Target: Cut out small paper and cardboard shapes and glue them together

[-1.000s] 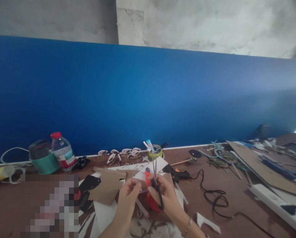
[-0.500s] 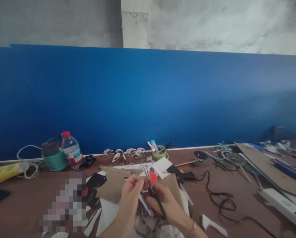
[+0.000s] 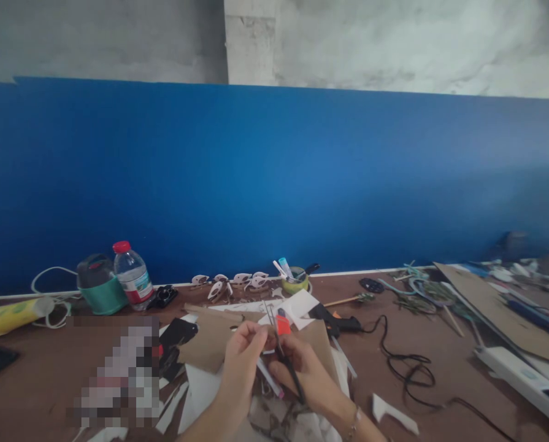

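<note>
My right hand (image 3: 304, 371) grips a pair of scissors (image 3: 295, 380) with black handles, their narrow metal blades pointing up and away. Close beside it, my left hand (image 3: 244, 353) has thumb and forefinger pinched together near the blades. A small brownish bit shows between the two hands, too indistinct to name. Behind the scissors sits an orange-red object (image 3: 283, 325), partly covered by my right hand. Under my hands lie a white pen with a pink end (image 3: 270, 377), brown cardboard (image 3: 203, 344) and white paper (image 3: 200, 390).
Along the back edge stand a water bottle (image 3: 134, 279), a teal container (image 3: 102, 296), several white bird-like cutouts (image 3: 241, 279) and a green tape roll (image 3: 295, 283) holding pens. To the right are a black glue gun (image 3: 341, 320) with its cord and a white power strip (image 3: 522, 380).
The view has shifted, so the table things sit farther right. The scissors have tipped from nearly upright to leaning left. Less of the orange-red object shows beside my right hand.
</note>
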Motion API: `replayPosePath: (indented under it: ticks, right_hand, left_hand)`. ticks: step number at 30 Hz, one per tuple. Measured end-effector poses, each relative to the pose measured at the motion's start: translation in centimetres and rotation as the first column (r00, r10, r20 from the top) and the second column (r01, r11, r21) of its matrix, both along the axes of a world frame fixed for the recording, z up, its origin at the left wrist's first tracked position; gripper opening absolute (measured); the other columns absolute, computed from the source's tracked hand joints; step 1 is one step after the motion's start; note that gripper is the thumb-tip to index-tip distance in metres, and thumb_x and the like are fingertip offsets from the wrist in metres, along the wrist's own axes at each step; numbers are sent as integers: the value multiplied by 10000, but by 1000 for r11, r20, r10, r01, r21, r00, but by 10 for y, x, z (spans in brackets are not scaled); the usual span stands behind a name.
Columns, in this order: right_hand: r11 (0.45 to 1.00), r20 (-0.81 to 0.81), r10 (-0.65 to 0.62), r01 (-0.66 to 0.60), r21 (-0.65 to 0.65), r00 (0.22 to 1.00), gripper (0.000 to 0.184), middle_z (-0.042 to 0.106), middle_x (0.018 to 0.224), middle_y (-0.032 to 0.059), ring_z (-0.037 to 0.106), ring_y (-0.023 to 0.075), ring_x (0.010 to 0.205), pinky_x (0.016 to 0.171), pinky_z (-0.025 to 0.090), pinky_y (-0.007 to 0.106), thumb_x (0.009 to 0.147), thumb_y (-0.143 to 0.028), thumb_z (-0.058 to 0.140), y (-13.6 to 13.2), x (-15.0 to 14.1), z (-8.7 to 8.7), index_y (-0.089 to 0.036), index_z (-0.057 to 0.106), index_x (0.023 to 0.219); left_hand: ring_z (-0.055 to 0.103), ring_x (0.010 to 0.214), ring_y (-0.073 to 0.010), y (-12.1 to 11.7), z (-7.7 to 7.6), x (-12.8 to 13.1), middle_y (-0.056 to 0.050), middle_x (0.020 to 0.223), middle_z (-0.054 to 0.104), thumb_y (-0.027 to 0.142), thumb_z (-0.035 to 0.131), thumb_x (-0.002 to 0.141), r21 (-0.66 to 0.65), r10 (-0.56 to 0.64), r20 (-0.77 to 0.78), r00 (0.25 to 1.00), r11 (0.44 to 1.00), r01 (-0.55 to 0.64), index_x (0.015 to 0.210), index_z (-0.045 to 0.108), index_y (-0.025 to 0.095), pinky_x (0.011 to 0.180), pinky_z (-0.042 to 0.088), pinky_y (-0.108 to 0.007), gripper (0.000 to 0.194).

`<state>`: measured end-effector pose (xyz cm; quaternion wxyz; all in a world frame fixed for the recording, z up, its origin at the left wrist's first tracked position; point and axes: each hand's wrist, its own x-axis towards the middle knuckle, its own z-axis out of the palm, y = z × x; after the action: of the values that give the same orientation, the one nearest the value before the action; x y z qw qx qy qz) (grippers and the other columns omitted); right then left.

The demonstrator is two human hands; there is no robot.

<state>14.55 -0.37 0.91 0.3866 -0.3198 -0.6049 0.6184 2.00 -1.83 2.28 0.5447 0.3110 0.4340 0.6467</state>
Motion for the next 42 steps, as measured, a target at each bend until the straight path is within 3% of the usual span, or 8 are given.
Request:
replayPosePath:
  ticks: [8,17,22,27,32,36,42]
  right_hand:
    - [1000,-12,-29,29,5,1000,278,516,625,-29,409,72,487,436,356,186,715,-400,684,1,-1,-7,-152,583,788]
    - [1000,-8,-19,19,-10,1000,341,469,558,-48,381,62,451,417,332,179,694,-467,687,1,-2,0,-159,542,714]
    - [998,49,-46,45,33,998,314,442,546,-51,363,62,457,420,296,178,715,-439,658,0,-1,6,-163,517,665]
    - [993,92,-82,74,88,992,219,481,584,-31,414,85,528,489,347,191,714,-349,642,2,0,7,-149,561,680]
    - [984,115,-122,105,144,986,147,530,634,-14,460,105,580,528,386,201,709,-291,615,3,2,3,-146,590,714]
    - [987,158,-110,89,132,981,146,483,555,-37,416,87,508,466,346,190,703,-280,614,3,1,3,-158,557,647]
    - [1000,116,-14,13,10,993,276,453,516,-45,391,80,452,427,338,198,692,-395,656,1,2,10,-174,506,621]
  left_hand:
    - [533,552,-119,-3,6,0,20,581,600,388,743,626,-45,-14,44,999,999,16,653,528,176,549,397,-218,303]
    - [505,509,-106,-2,7,-2,29,538,585,390,731,636,-40,-61,54,997,997,63,644,518,178,523,384,-211,301]
    - [522,550,-108,2,6,-4,20,574,605,367,746,626,-50,-40,55,998,998,43,656,531,170,542,386,-204,293]
    - [563,632,-135,4,5,-5,-13,625,638,374,740,628,-50,-50,10,999,997,50,650,560,162,592,409,-215,279]
    - [526,545,-122,3,6,-3,12,581,600,396,746,608,-92,-81,-2,997,992,81,646,564,168,537,386,-220,294]
    - [476,501,-100,3,8,-6,34,534,557,370,746,594,-95,-64,-70,995,994,58,585,560,160,519,360,-212,280]
    - [492,481,-109,6,10,-11,27,509,572,372,743,574,-131,-109,-90,990,987,97,560,566,156,497,355,-214,279]
